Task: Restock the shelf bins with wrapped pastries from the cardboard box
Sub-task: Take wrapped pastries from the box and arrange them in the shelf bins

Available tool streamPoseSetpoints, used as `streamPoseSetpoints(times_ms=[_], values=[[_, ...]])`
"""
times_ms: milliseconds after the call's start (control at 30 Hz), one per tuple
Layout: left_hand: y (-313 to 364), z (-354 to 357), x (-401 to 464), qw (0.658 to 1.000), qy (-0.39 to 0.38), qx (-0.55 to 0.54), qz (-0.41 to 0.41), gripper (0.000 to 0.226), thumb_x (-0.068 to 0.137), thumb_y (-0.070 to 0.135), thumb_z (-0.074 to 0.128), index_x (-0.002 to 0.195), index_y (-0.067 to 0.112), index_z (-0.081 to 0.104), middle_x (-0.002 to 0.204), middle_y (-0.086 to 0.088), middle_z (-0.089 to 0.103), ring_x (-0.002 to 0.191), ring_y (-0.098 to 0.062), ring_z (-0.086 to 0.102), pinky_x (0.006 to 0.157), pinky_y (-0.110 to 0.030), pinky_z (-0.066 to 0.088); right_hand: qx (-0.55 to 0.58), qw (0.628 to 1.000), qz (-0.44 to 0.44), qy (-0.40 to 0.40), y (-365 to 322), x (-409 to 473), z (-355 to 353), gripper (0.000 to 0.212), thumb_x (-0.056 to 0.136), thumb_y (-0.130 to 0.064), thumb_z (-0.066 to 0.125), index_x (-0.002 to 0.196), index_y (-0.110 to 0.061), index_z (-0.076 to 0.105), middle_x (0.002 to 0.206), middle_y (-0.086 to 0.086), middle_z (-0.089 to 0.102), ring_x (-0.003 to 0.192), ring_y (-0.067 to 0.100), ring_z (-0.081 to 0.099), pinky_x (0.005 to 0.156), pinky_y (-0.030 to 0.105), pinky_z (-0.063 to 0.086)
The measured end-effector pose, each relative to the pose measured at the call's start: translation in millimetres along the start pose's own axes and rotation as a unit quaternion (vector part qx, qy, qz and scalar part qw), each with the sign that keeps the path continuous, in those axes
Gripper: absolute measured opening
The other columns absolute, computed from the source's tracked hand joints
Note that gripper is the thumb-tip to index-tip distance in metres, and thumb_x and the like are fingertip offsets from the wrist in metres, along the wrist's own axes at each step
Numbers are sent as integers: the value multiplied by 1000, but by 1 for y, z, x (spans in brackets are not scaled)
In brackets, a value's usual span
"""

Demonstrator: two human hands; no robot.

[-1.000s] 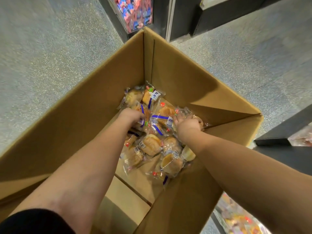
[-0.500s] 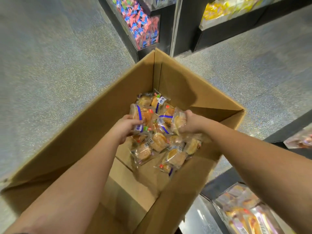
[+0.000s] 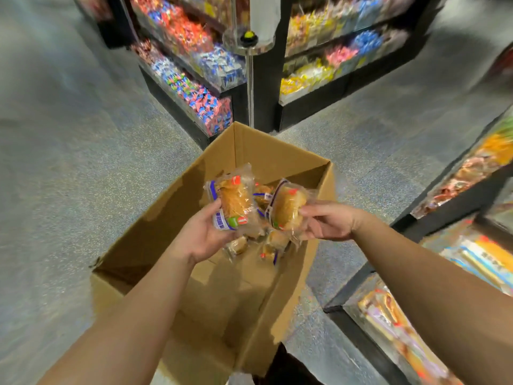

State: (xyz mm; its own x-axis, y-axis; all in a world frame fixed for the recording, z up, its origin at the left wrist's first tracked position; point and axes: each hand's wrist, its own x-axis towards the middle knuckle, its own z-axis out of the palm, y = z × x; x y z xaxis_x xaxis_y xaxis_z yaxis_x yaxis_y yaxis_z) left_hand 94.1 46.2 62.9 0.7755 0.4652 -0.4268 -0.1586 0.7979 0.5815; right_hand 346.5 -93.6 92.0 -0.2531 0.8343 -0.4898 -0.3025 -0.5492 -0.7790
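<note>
Both risen from the cardboard box, left hand and right hand each grip a wrapped pastry.

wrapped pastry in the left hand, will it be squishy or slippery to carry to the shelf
Probably light and soft: the left hand holds the clear-wrapped golden pastry with the blue-and-white label by its lower end alone, so a hard squeeze could likely dent it. The glossy film looks slick and crinkly, so it may slide in a loose hold. Its loose wrapper ends are likely floppy.
</note>
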Motion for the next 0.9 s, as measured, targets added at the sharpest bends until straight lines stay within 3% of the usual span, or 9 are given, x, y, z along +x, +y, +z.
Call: streamPoseSetpoints(times_ms=[100, 200, 267, 333, 400, 567, 667, 767, 900], values=[[-21, 24, -36, 998, -54, -19, -13, 93, 52, 26, 97, 132, 3, 55, 120, -22, 67, 106, -35, 68, 86, -50, 58, 29, 999, -33, -2, 17, -43, 28, 50, 63, -41, 92, 106, -21, 77, 105, 6, 75, 94, 16, 72, 84, 31, 56], [-43, 49, -65, 996, -81, -30, -29, 110, 47, 24, 99, 143, 7, 46, 136, -23, 57, 125, -41, 56, 101, -57, 45, 57, 996, -71, -1, 32, -87, 54, 49, 72, -37, 87, 116, -17, 74, 111, 8, 73, 97, 18, 71, 87, 33, 58], [-56, 64, -77, 992, -102, -50, -59, 113, 43, 19, 99, 143, 9, 47, 138, -27, 54, 125, -47, 54, 99, -63, 45, 60, 995, -82, 5, 37, -112, 68, 46, 75, -37, 85, 115, -18, 74, 110, 6, 73, 97, 17, 71, 84, 32, 58], [-75, 86, -91, 984, -129, -62, -105, 109, 39, 15, 100, 137, 5, 51, 133, -32, 56, 113, -52, 59, 86, -67, 51, 53, 993, -97, 40, 48, -146, 82, 46, 73, -39, 86, 112, -18, 74, 107, 5, 73, 95, 16, 70, 81, 30, 58], [-92, 109, -102, 975, -169, -40, -136, 106, 43, 18, 99, 137, 4, 51, 131, -33, 57, 111, -52, 61, 82, -66, 52, 51, 990, -106, 75, 61, -177, 93, 48, 68, -40, 89, 109, -19, 75, 104, 5, 74, 92, 17, 71, 77, 30, 58], [-135, 166, -116, 959, -219, 64, -165, 93, 40, 23, 100, 123, 3, 63, 126, -24, 63, 110, -43, 64, 88, -60, 53, 74, 968, -133, 202, 97, -260, 112, 57, 62, -42, 92, 107, -15, 72, 102, 6, 74, 87, 16, 73, 75, 27, 59], [-165, 201, -121, 955, -214, 98, -179, 90, 37, 20, 101, 118, 3, 67, 126, -24, 63, 111, -42, 62, 104, -59, 42, 69, 932, -145, 326, 119, -314, 124, 40, 85, -35, 73, 115, -11, 62, 94, 5, 74, 78, 15, 72, 67, 25, 57], [-204, 244, -129, 953, -209, 133, -174, 94, 41, 25, 100, 125, 9, 62, 127, -20, 64, 112, -39, 62, 114, -55, 31, 109, 875, -187, 433, 146, -368, 135, 32, 97, -26, 61, 125, -10, 61, 112, 11, 71, 93, 20, 69, 80, 34, 58], [-279, 302, -147, 942, -211, 166, -202, 48, 75, 24, 72, 120, 9, 63, 111, -15, 71, 94, -28, 71, 82, -43, 59, 165, 829, -212, 491, 190, -437, 148, 37, 92, -41, 61, 117, -14, 64, 97, 2, 74, 81, 12, 70, 68, 27, 55]])
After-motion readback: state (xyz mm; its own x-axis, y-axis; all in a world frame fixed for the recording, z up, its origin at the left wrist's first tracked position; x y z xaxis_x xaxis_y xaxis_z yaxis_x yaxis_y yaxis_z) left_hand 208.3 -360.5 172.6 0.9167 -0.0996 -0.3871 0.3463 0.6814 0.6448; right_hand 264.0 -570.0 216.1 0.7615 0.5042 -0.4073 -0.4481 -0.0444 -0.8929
